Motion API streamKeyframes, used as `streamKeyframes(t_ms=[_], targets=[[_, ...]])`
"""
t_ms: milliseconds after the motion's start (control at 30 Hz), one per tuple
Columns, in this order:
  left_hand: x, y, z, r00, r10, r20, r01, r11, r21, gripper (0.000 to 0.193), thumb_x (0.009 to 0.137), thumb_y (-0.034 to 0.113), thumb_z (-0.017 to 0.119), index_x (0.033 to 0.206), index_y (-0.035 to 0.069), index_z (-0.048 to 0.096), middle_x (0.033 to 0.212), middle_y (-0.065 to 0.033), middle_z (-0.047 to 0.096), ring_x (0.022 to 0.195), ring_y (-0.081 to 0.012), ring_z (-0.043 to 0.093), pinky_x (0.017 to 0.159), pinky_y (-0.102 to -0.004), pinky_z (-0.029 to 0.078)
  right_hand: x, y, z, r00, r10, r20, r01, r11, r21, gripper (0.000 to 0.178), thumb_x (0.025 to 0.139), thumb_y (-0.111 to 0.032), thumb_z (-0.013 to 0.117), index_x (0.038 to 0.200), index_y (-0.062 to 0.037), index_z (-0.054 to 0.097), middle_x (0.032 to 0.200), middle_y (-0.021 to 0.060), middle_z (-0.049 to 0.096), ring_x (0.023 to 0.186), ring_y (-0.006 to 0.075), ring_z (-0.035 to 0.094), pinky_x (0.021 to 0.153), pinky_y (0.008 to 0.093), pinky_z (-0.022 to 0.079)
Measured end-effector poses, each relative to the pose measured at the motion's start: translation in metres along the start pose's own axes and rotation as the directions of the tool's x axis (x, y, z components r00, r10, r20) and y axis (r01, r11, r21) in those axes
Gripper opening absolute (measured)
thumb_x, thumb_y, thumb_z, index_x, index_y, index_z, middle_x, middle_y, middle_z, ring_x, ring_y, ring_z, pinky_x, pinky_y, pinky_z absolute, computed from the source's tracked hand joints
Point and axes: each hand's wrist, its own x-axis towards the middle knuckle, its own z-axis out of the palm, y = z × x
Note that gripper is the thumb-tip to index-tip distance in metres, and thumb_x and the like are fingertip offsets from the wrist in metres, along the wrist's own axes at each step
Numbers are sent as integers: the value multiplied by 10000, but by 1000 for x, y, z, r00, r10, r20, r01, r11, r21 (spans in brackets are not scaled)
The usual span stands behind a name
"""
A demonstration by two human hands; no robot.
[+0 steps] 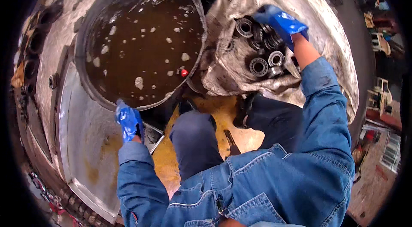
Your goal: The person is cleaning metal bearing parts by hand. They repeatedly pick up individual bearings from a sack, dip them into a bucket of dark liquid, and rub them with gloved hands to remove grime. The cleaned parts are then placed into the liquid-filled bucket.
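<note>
We have our left hand point(128, 120) at the near rim of the liquid-filled tub point(82, 46), grip unclear. Farther out, our right hand point(281, 21) is at the bearings point(258, 38), piled on the grimy sheet point(330, 42); fingertips blurred, can't tell if it's holding one.

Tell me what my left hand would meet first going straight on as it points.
Likely the round tub's rim, right by the left hand's fingers; whether they already touch is hard to tell.
</note>
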Motion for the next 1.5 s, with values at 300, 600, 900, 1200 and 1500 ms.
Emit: streamKeyframes(t_ms=[300, 600, 900, 1200, 1500], targets=[[-6, 39, -22, 964, -132, 230, 240, 803, -545, 354, 999, 83, 399, 1283, -24, 579, 1253, -146, 653, 1120, -240, 617, 972, -358, 480, -59, 193, 218, 994, 108, 12, -81, 814, -575, 320, 675, -214, 768, 969, -92, 736, 954, 165, 737, 923, 327, 713, 803, 449, 570], [-15, 46, -33, 873, -287, 394, 481, 379, -791, 423, 1056, 240, 365, 1390, 21, 502, 1374, -133, 580, 1225, -254, 570, 1068, -362, 447, -19, 260, 344, 980, 169, 101, -161, 983, -90, 526, 901, -365, 625, 1336, -72, 586, 1424, 181, 537, 1278, 381, 505, 1038, 426, 431], [-6, 6, -8, 874, -413, 256, 422, 386, -820, 417, 1041, 337, 457, 1152, -14, 653, 1012, -68, 664, 895, -164, 569, 814, -311, 463, -64, 211, 282, 895, 130, 427, 101, 873, -477, 477, 697, -533, 751, 933, -121, 789, 974, 183, 741, 910, 378, 715, 737, 460, 570], [8, -30, 47, 976, -84, -199, 52, 985, -163, 340, 958, 302, 577, 937, -24, 671, 748, -109, 679, 615, -244, 613, 527, -409, 470, -109, -25, 43, 907, 176, 382, -268, 942, 203, 458, 883, -418, 637, 980, 22, 718, 827, 159, 686, 786, 244, 630, 733, 382, 478], [11, 20, 10, 614, -756, 226, 409, 60, -911, 317, 926, 327, 614, 808, 34, 642, 629, -68, 600, 514, -209, 534, 452, -398, 397, -10, -210, 83, 894, -319, 314, -284, 137, 949, 332, 1046, -199, 443, 1310, -78, 604, 1294, 61, 645, 1116, 115, 601, 973, 282, 490]])
